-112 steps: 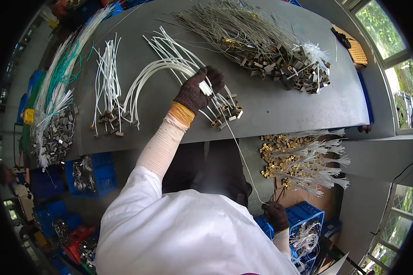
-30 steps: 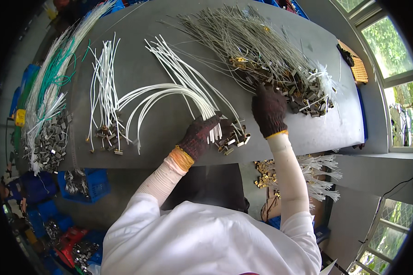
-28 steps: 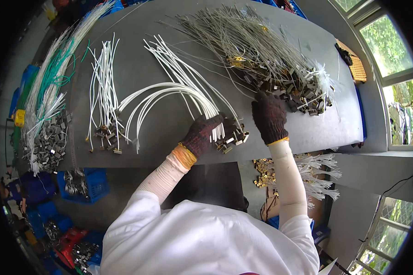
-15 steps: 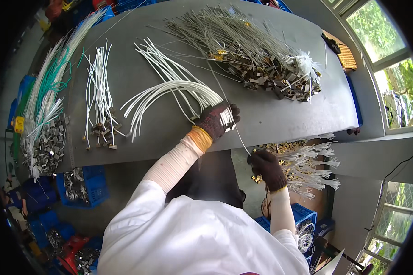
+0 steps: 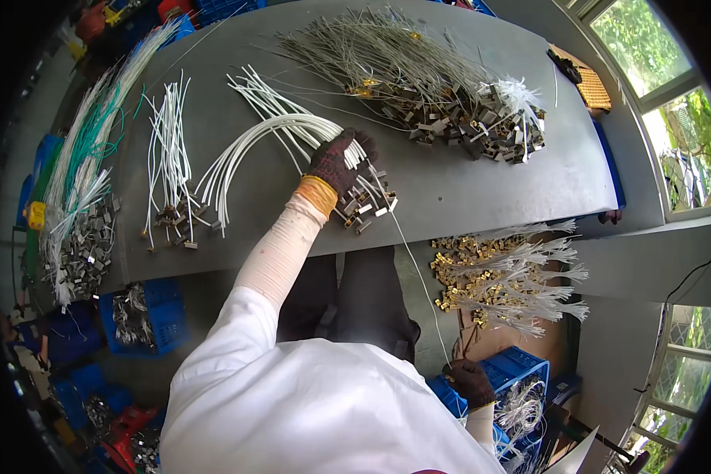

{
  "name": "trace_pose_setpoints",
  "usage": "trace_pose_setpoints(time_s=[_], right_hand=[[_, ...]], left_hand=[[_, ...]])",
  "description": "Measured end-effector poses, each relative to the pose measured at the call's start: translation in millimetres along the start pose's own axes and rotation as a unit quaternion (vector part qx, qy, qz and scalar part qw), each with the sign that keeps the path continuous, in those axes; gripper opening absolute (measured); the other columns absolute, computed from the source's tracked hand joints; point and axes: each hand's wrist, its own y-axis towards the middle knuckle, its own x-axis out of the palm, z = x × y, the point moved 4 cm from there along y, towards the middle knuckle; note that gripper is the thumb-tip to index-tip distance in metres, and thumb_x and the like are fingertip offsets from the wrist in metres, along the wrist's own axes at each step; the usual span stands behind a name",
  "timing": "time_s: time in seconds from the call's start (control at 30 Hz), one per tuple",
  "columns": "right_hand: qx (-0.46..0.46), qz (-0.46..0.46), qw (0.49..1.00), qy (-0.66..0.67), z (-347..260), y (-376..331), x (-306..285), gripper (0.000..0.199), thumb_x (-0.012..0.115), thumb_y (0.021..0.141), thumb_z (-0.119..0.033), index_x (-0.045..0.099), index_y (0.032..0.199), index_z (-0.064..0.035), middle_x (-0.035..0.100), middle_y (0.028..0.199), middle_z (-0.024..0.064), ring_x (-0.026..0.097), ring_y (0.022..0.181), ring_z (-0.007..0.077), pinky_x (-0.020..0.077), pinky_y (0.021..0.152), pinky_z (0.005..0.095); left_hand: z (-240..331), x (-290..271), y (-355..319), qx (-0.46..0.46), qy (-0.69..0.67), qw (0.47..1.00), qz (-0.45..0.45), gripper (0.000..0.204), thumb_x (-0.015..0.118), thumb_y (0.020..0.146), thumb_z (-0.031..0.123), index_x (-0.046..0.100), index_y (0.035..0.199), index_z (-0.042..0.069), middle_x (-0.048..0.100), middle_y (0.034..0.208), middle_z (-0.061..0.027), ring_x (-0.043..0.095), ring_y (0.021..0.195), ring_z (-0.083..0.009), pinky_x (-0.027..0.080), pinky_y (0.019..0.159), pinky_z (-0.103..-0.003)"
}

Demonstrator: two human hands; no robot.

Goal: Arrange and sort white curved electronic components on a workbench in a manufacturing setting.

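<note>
My left hand [image 5: 341,163], in a dark knit glove with an orange cuff, is closed around a bundle of white sleeved cables [image 5: 272,126] over the table. The cables arc away to the left. Just below that hand, small metal end pieces [image 5: 363,203] lie at the table's front part. A thin pale wire [image 5: 415,265] runs from these pieces down past the table edge to my right hand [image 5: 470,383]. That gloved hand is closed on the wire's lower end, low beside a blue crate [image 5: 516,365].
Grey wires with metal ends [image 5: 450,103] are heaped at the table's [image 5: 482,201] far side. A smaller white cable bunch [image 5: 168,150] and a white-and-green wire pile [image 5: 87,158] lie left. Right of my legs are brass-ended wire bundles [image 5: 490,276]; another blue crate [image 5: 166,316] stands below left.
My left hand has moved away and slightly left with the cables, and metal ends now show below it. My right hand has dropped toward the crate, drawing the wire out longer.
</note>
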Motion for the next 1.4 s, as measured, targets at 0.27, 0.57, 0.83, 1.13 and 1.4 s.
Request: trace_pose_setpoints(time_s=[0.27, 0.57, 0.83, 1.13, 1.4], right_hand=[[-0.132, 0.002, 0.984, -0.118, -16.4, -1.1, 3.0, 0.010, 0.070, 0.081, -0.013, 0.071, 0.087, -0.0049, 0.064, 0.079, -0.0005, 0.057, 0.068, 0.0088, 0.0452, 0.059, 0.0233], [0.000, 0.084, 0.995, -0.051, -50.4, 2.3, 12.5, 0.013, 0.065, 0.089, -0.016, 0.072, 0.092, -0.0054, 0.061, 0.073, -0.0022, 0.054, 0.066, 0.0064, 0.0434, 0.059, 0.0228], [-0.135, 0.059, 0.977, -0.156, -51.3, 21.4, 12.4, 0.017, 0.065, 0.089, -0.019, 0.072, 0.092, -0.0047, 0.061, 0.074, -0.0022, 0.052, 0.065, 0.0053, 0.0418, 0.058, 0.0220], [-0.105, -0.059, 0.992, -0.037, -115.2, 124.6, 85.7, 0.015, 0.068, 0.088, -0.023, 0.068, 0.086, -0.0078, 0.057, 0.071, -0.0025, 0.048, 0.057, 0.0058, 0.0384, 0.052, 0.0201], [-0.201, -0.184, 0.959, 0.080, -227.4, 168.2, 181.6, 0.033, 0.065, 0.092, -0.036, 0.064, 0.108, -0.0066, 0.062, 0.082, -0.0008, 0.054, 0.066, 0.0076, 0.0443, 0.060, 0.0213]], left_hand=[[22.9, 34.4, -28.8, -0.029, -0.077, 0.994, 0.074, 0.024, 0.054, 0.100, 0.024, 0.061, 0.113, 0.004, 0.068, 0.105, -0.0104, 0.065, 0.101, -0.0256, 0.054, 0.091, -0.045], [38.0, 45.1, -46.2, -0.055, -0.077, 0.991, 0.091, 0.017, 0.062, 0.096, 0.018, 0.064, 0.107, 0.005, 0.068, 0.099, -0.0110, 0.066, 0.095, -0.0267, 0.056, 0.087, -0.046], [32.2, 42.3, -55.2, -0.077, -0.095, 0.992, 0.040, 0.019, 0.062, 0.096, 0.019, 0.063, 0.108, 0.004, 0.068, 0.101, -0.0107, 0.066, 0.098, -0.0266, 0.057, 0.087, -0.043], [20.5, 92.5, -138.2, -0.085, -0.061, 0.993, -0.055, 0.025, 0.060, 0.097, 0.015, 0.060, 0.115, -0.002, 0.067, 0.113, -0.0153, 0.065, 0.109, -0.0279, 0.054, 0.097, -0.041], [48.2, 119.9, -196.5, 0.259, 0.560, 0.781, -0.090, 0.023, 0.054, 0.100, 0.011, 0.062, 0.116, -0.003, 0.070, 0.106, -0.0111, 0.066, 0.102, -0.0186, 0.051, 0.093, -0.032]])
